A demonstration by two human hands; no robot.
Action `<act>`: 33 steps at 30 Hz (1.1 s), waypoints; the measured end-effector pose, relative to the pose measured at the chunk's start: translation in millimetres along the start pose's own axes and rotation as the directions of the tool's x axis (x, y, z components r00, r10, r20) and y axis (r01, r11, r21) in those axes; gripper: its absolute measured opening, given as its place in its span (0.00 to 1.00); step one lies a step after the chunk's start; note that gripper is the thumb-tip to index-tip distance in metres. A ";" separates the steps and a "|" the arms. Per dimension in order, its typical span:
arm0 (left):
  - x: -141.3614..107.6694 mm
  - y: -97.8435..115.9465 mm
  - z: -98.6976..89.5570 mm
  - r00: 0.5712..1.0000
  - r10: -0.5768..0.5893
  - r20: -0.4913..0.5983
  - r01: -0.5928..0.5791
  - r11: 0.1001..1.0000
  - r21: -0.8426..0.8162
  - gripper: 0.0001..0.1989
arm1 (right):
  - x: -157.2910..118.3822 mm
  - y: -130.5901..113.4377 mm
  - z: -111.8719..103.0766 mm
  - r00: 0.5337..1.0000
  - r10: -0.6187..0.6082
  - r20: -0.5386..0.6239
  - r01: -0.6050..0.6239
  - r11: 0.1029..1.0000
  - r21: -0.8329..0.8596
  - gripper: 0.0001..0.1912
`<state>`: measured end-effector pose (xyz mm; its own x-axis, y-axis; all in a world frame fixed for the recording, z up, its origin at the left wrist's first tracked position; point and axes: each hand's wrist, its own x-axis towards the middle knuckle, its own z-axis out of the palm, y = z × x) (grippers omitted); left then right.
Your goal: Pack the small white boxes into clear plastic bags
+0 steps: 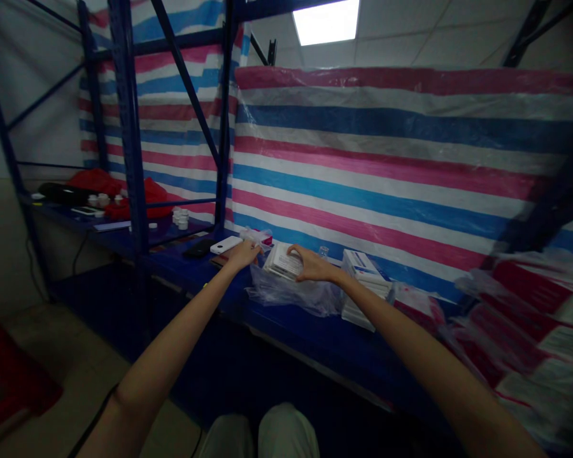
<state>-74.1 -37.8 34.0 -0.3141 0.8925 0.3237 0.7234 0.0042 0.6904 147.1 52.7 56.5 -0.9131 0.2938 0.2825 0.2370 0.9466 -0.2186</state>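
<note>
The right grip (312, 264) pinches the right end of the white stack (281, 259), apparently to steady it over the shelf (236, 306) by the crumpled bag (315, 300), while the left grip (245, 254) (whether it holds anything, I cannot tell) is just to its left.

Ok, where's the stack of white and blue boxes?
Head view, right of centre: the stack sits on the blue shelf, just right of the right hand and clear plastic bag.
</note>
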 end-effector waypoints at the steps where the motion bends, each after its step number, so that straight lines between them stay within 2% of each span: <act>1: -0.4 1.6 -0.2 1.000 0.007 -0.002 -0.007 1.000 0.002 0.12 | 0.8 1.1 1.9 1.000 0.001 0.013 -0.001 1.000 -0.025 0.35; 4: -1.0 8.7 3.8 0.999 0.038 0.027 -0.037 0.999 -0.023 0.13 | 4.8 4.2 9.5 0.998 0.021 0.056 -0.019 0.999 -0.051 0.35; 8: 0.7 16.8 11.8 0.990 0.107 0.089 -0.081 0.963 -0.258 0.13 | 8.4 7.3 18.3 0.995 0.034 0.089 -0.032 0.999 -0.018 0.38; 10: 2.1 18.1 11.7 0.990 0.128 0.063 -0.097 0.927 -0.363 0.14 | 6.4 9.1 15.6 0.993 0.010 0.117 -0.015 0.999 0.035 0.38; 12: 3.1 17.5 7.7 0.991 0.134 0.028 -0.110 0.901 -0.419 0.14 | 0.5 12.1 4.7 0.983 0.047 0.179 -0.057 0.997 0.053 0.34; 14: 3.8 15.9 1.2 0.990 0.143 0.004 -0.126 0.889 -0.440 0.14 | -8.8 16.3 -13.1 0.946 0.131 0.295 -0.139 0.990 0.006 0.31; 17: 4.8 13.0 -7.8 0.988 0.154 -0.022 -0.147 0.875 -0.460 0.14 | -25.1 21.2 -41.5 0.842 0.250 0.479 -0.204 0.968 -0.146 0.32; 19: 6.4 11.3 -10.3 0.986 0.166 -0.016 -0.152 0.854 -0.498 0.15 | -33.4 20.3 -53.9 0.782 0.339 0.523 -0.178 0.925 -0.335 0.36; 20: 7.5 10.3 -10.3 0.984 0.175 -0.007 -0.153 0.840 -0.521 0.15 | -35.9 18.4 -57.6 0.772 0.377 0.512 -0.145 0.888 -0.436 0.34; 21: 8.9 9.3 -9.7 0.983 0.182 0.000 -0.153 0.827 -0.541 0.15 | -37.1 15.8 -60.3 0.784 0.392 0.481 -0.104 0.847 -0.521 0.29; 23: 12.5 6.9 -7.3 0.983 0.184 -0.001 -0.151 0.803 -0.576 0.15 | -36.1 10.9 -65.2 0.854 0.352 0.384 -0.056 0.794 -0.605 0.14; 24: 14.6 5.7 -5.9 0.983 0.182 -0.012 -0.154 0.791 -0.593 0.15 | -34.5 9.5 -68.9 0.888 0.320 0.329 -0.056 0.788 -0.613 0.10; 26: 19.0 4.2 -4.0 0.982 0.183 -0.045 -0.171 0.769 -0.616 0.15 | -30.0 10.7 -80.7 0.930 0.282 0.235 -0.087 0.791 -0.606 0.10; 29: 23.9 7.7 -5.2 0.982 0.167 -0.089 -0.187 0.769 -0.611 0.14 | -23.5 21.0 -106.2 0.944 0.295 0.148 -0.162 0.805 -0.571 0.09; 31: 26.1 15.6 -9.2 0.982 0.152 -0.113 -0.189 0.797 -0.574 0.12 | -20.7 28.8 -121.6 0.944 0.295 0.149 -0.204 0.875 -0.439 0.10; 33: 28.9 26.9 -15.1 0.976 0.158 -0.147 -0.212 0.831 -0.514 0.10 | -19.2 33.2 -130.3 0.942 0.238 0.236 -0.208 0.967 -0.147 0.12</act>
<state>-73.0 -18.7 71.7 -0.2830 0.8056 0.5205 0.3522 -0.4174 0.8377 215.7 95.7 165.5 -0.8823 0.4707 -0.0068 0.4673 0.8740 -0.1332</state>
